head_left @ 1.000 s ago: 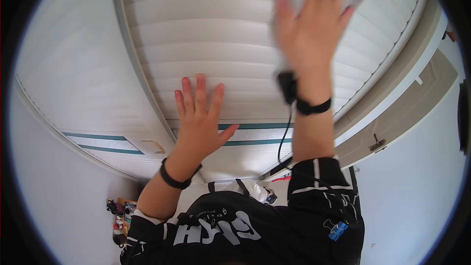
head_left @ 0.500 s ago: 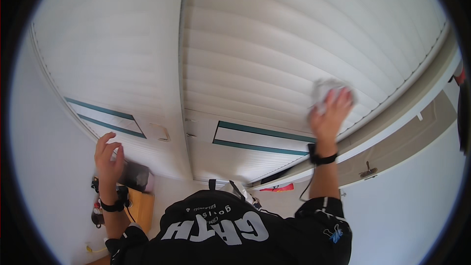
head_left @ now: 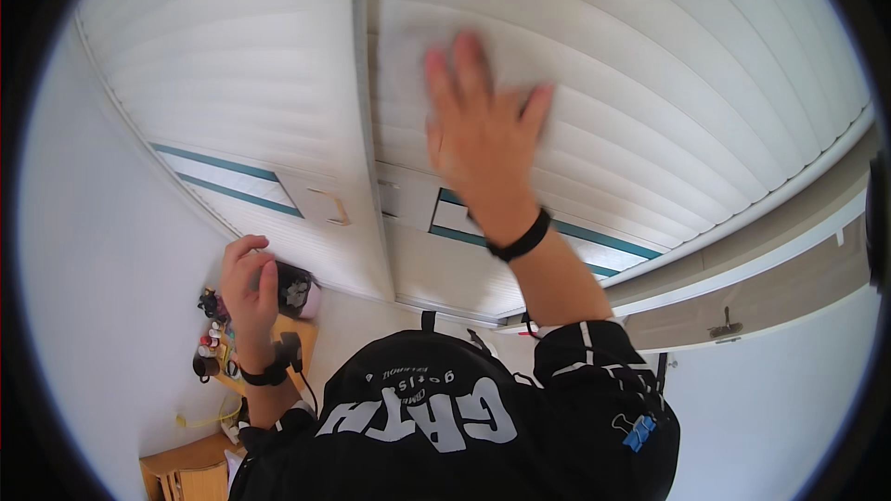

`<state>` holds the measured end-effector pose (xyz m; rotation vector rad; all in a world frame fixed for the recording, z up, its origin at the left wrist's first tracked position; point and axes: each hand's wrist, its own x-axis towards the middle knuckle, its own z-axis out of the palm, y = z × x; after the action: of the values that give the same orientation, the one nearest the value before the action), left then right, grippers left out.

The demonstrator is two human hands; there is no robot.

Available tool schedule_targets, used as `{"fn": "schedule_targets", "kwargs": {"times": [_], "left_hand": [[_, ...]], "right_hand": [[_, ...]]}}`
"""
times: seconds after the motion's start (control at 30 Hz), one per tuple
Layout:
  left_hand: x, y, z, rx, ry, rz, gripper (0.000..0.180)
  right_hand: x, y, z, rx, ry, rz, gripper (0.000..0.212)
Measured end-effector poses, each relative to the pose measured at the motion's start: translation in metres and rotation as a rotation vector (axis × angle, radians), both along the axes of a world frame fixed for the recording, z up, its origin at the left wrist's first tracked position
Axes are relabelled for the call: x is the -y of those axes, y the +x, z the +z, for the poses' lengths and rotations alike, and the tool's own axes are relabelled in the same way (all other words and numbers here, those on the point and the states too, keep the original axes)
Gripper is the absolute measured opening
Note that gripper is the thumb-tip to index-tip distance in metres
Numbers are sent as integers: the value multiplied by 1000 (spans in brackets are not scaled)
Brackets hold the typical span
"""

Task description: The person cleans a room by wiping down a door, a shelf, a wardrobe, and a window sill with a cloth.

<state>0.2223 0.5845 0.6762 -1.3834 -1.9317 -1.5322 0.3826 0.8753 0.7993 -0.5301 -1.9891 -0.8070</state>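
My right hand (head_left: pixel 483 144) lies spread against the ribbed white door panel (head_left: pixel 631 65), close to the upright edge between two doors. Beneath its fingers is a pale cloth (head_left: pixel 507 67), smeared by motion and hard to tell from the white panel; most of it is hidden by the hand. My left hand (head_left: pixel 249 283) hangs raised in the air in front of the left door (head_left: pixel 232 65), fingers loosely bent, thumb apart, holding nothing.
Each door has a green-edged strip; a handle (head_left: pixel 331 206) sits on the left one. Lower left, a wooden table (head_left: pixel 295 339) bears bottles, a dark mug (head_left: pixel 205 368) and a box. To the right is another door with a metal handle (head_left: pixel 724 323).
My right hand has swept left across the panel with the cloth, from near the right edge to beside the door seam. My left hand has shifted slightly right in view.
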Motion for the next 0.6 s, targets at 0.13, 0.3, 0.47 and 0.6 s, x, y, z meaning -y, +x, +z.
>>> {"fn": "schedule_targets", "kwargs": {"times": [0.13,0.3,0.47,0.6], "left_hand": [[-26,-20,-11,20,91,-69,8],[-60,-72,-45,264,42,-387,7],[-170,-45,-18,-258,-14,-824,3],[-211,91,57,-307,-9,-1190,10]], "right_hand": [[-30,67,-132,295,13,-54,57],[-29,126,-170,319,-295,110,48],[28,198,-225,-168,-1905,5,39],[105,290,-245,-1985,-2250,842,49]]}}
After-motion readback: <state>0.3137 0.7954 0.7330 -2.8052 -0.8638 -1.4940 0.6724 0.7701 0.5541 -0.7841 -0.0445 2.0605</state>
